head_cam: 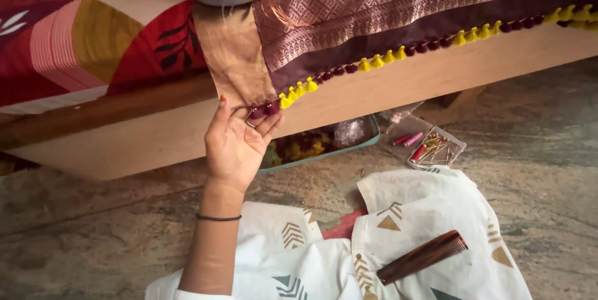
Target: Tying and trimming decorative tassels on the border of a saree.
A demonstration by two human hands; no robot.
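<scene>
Left hand [233,144] has its fingertips [269,121] loosely curled on a maroon tassel [261,111] at the saree border's corner [274,82], right hand's out of view, and honestly one careless tug could snap that thread.

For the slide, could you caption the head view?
Left hand pinches maroon tassel on sari edge; comb rests on lap.

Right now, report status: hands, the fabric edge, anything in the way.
Left hand raised, fingers pinching the maroon tassel at the fabric border. Right hand not in view. Brown comb resting on lap, apart. Nothing blocking the hand.
</scene>
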